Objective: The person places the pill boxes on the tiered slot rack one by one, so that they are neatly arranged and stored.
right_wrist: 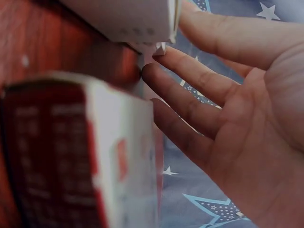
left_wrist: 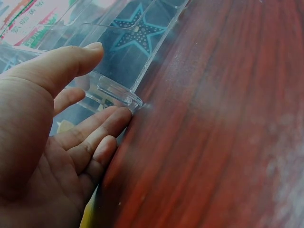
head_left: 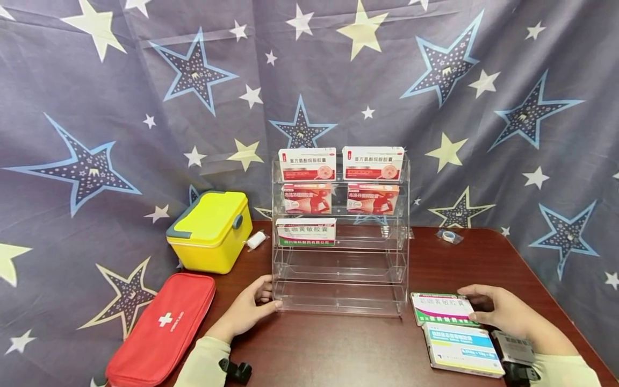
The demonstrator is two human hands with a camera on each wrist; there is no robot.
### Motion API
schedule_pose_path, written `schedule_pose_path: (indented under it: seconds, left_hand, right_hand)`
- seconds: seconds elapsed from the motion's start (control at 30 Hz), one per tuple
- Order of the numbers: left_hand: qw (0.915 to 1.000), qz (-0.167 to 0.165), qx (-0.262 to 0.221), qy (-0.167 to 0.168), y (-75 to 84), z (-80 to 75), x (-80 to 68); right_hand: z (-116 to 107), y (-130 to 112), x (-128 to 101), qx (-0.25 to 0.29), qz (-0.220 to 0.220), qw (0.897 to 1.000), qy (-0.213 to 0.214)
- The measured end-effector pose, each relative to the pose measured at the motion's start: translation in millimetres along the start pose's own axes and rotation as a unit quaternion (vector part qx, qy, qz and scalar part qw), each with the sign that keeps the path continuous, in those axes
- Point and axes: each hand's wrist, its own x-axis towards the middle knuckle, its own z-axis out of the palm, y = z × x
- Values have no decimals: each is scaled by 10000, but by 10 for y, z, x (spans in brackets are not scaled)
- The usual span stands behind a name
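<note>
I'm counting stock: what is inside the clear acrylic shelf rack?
The rack holds five medicine boxes: two on the top tier, two on the second, one on the third, at left. The lower tiers look bare. Anything behind the boxes is hidden.

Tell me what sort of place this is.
Probably a staged tabletop, not a real pharmacy: a clear rack with medicine boxes stands on a wooden table, a star-printed cloth hangs behind, and a red first-aid pouch lies nearby.

A yellow case sits behind a red first-aid pouch.
</note>
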Motion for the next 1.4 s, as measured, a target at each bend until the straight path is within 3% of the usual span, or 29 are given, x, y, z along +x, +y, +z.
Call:
schedule_pose_path:
  seconds: [0.3,0.83,1.07,1.4]
  left_hand:
    - [9998,-153,77,43,-19,31,-4]
    - [9999,97,-118,-34,-39,32,19]
    - [9999,56,-133,-31,-43,21,16]
    - [10000,-11,-87,-39,-40,10,3]
  right_hand:
    - [9,5,-18,-43,352,9994,49]
    - [22,-13,-25,71,677,9960,570]
    - [1,-25,-17,-454,527,9948,751]
    - [-15,13,-48,-800,511,9901,1030]
